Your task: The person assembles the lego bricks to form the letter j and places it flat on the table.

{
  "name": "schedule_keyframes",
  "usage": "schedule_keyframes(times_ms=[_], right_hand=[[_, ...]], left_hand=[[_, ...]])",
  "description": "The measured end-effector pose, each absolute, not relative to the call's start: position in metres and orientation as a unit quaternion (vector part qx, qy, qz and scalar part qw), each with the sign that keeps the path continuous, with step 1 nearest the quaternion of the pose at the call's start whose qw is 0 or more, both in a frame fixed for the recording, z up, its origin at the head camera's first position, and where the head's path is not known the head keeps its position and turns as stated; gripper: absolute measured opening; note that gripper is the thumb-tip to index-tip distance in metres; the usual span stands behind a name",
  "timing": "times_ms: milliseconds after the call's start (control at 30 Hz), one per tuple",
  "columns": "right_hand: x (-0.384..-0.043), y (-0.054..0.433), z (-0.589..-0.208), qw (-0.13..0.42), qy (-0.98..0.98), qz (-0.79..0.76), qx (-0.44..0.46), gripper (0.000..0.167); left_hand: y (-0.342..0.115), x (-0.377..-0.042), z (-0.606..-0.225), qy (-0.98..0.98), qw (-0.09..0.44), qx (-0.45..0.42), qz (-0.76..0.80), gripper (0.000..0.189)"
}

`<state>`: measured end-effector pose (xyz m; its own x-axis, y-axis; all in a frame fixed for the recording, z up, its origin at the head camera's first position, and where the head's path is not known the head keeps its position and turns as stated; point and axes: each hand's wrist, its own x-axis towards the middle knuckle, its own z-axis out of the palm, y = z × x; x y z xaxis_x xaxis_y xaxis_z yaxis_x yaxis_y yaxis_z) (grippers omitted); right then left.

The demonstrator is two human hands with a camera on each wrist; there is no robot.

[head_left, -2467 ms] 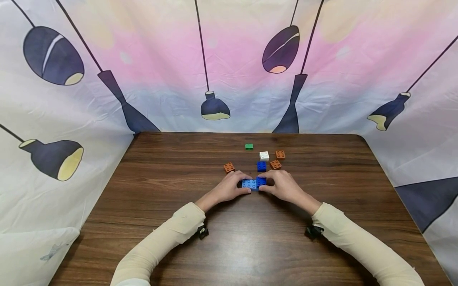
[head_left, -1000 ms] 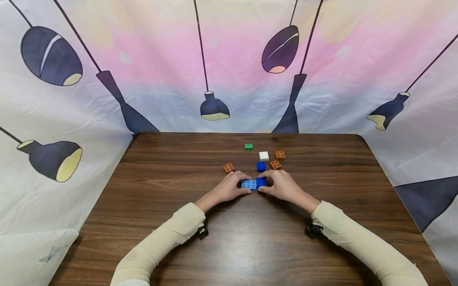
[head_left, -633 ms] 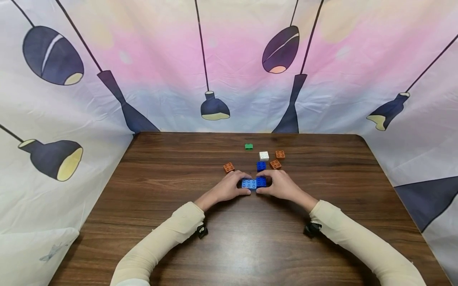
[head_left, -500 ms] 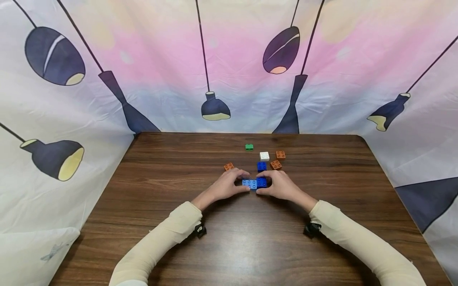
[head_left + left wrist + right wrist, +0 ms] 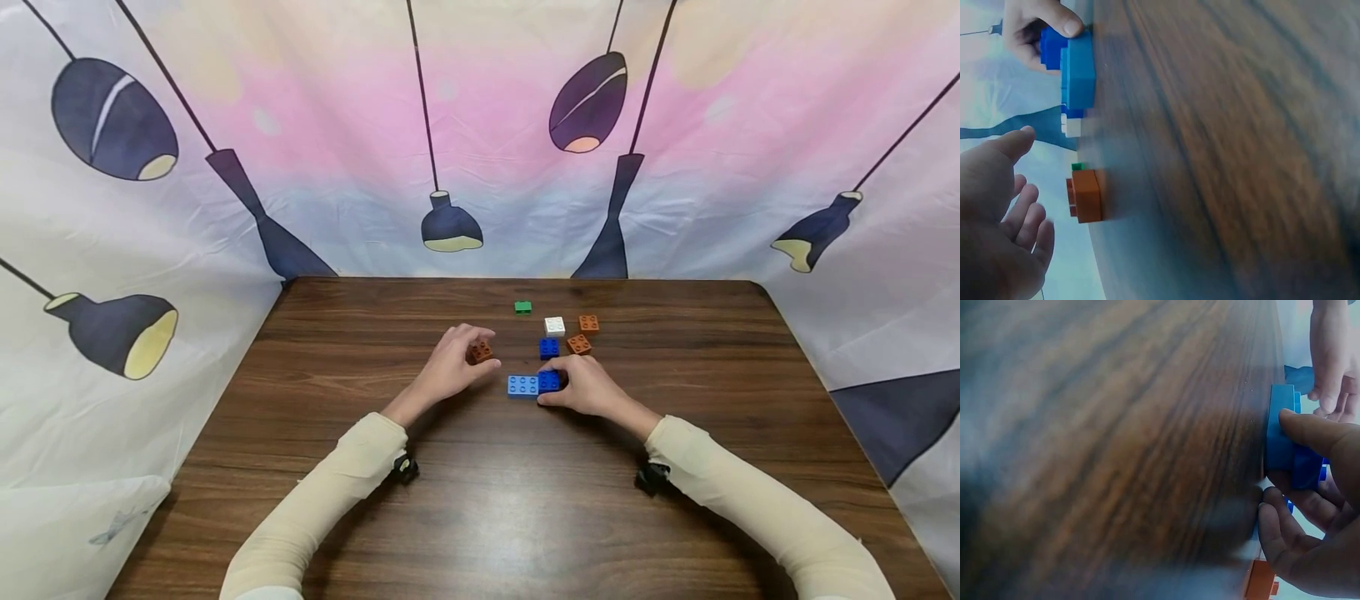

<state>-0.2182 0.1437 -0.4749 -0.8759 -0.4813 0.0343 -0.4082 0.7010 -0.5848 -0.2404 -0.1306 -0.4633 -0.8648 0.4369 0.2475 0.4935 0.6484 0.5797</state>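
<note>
A light blue toy brick (image 5: 522, 386) lies on the table, and a dark blue brick (image 5: 549, 381) sits on its right end, raised above it. My right hand (image 5: 592, 387) pinches the dark blue brick between thumb and fingers; in the right wrist view the thumb also touches the light blue brick (image 5: 1280, 440). My left hand (image 5: 447, 364) is spread beside an orange-brown brick (image 5: 482, 351), thumb and fingers on either side of it in the head view. The left wrist view shows a gap between that hand (image 5: 997, 212) and the orange-brown brick (image 5: 1088, 195).
Behind the right hand lie a second dark blue brick (image 5: 549, 348), a white brick (image 5: 554, 326) and two more orange-brown bricks, one nearer (image 5: 579, 344) and one farther. A small green brick (image 5: 522, 307) lies near the back edge of the wooden table (image 5: 360, 333). Printed cloth hangs behind.
My left hand has let go of the light blue brick and moved left and away from me to the orange-brown brick. My right hand stays at the dark blue brick.
</note>
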Motion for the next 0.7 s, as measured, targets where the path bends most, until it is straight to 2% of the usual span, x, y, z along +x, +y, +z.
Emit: schedule_keyframes(times_ms=[400, 700], right_hand=[[-0.219, 0.143, -0.475, 0.061, 0.925, -0.296, -0.231, 0.038], [-0.218, 0.144, -0.473, 0.053, 0.923, -0.298, -0.236, 0.038]], left_hand=[[-0.138, -0.252, -0.471, -0.927, 0.022, -0.240, -0.288, 0.062], [-0.140, -0.256, -0.473, -0.936, -0.004, -0.223, -0.273, 0.062]])
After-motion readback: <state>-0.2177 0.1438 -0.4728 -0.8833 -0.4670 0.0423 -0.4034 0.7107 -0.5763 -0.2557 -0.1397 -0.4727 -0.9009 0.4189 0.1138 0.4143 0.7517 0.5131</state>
